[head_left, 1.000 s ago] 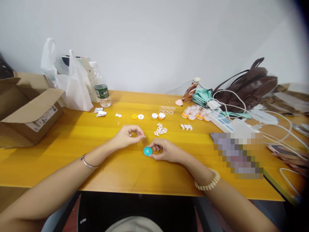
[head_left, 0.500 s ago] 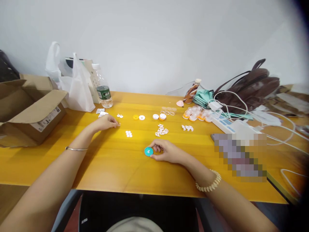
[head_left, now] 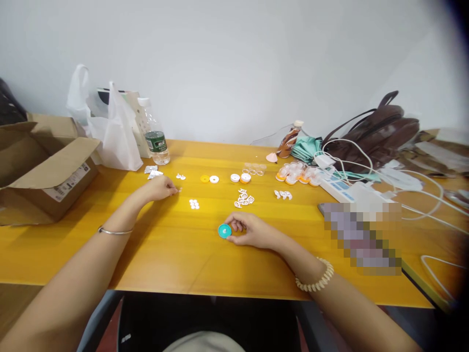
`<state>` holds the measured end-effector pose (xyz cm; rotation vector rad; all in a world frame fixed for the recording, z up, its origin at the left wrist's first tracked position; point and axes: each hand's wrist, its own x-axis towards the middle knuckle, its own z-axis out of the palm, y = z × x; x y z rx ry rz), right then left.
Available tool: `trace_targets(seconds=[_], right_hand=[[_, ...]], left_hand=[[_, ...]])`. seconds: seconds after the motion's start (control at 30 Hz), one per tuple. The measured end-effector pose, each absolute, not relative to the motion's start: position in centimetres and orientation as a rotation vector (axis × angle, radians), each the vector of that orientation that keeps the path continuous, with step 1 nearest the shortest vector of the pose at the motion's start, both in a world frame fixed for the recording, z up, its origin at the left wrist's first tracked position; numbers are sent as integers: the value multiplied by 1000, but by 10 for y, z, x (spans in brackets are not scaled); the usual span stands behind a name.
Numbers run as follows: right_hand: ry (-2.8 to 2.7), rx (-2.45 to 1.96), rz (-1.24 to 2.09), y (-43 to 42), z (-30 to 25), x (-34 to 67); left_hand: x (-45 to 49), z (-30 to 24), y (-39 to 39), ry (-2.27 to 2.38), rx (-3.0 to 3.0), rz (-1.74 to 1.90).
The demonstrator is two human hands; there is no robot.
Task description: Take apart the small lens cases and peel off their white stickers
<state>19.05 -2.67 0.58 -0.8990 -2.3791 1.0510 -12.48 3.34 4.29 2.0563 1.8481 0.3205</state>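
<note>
My right hand holds a round teal disc by its edge, between thumb and fingers, with a small pale piece at the disc's centre. Farther off, my left hand reaches to the tabletop with its fingers pinched together beside some tiny pieces; what is between the fingertips, if anything, is too small to tell. Close by lie small white round pieces and a few white bits. Beyond my right hand is a loose pile of white openwork pieces.
Yellow and white rings, white discs, clear rings and orange-and-clear cases line the back. A cardboard box and water bottle stand left. A power strip, cables and a blurred-out flat object lie right.
My left fingertips have shifted very slightly left, off the tiny pieces, which now show more beside them. My right hand keeps hold of the teal disc. The whole view has shifted a little.
</note>
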Motion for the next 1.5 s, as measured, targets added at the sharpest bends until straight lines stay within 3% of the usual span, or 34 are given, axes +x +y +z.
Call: trace_targets(seconds=[0.23, 0.3, 0.43, 0.53, 0.83, 0.97, 1.17, 1.5], right_hand=[[-2373, -920, 1068, -27, 6, 191], [-2371, -927, 1073, -26, 5, 190], [-2385, -911, 1057, -25, 6, 189], [-2389, -897, 1047, -25, 7, 188], [-2226, -891, 1175, -26, 13, 193], [-2155, -897, 896, -22, 8, 193], [-2023, -902, 676, -19, -5, 194], [-1986, -928, 679, -20, -9, 199]], left_hand=[[-99, 49, 11, 1991, 2328, 340], [-80, 51, -2, 1740, 2514, 417], [-43, 47, -26, 812, 2672, 367], [-27, 36, -34, 666, 2714, 376], [-25, 35, -37, 827, 2525, 513], [-37, 42, -27, 923, 2328, 694], [-59, 31, 30, 1524, 2306, 922], [-51, 25, 84, 1793, 2355, 588]])
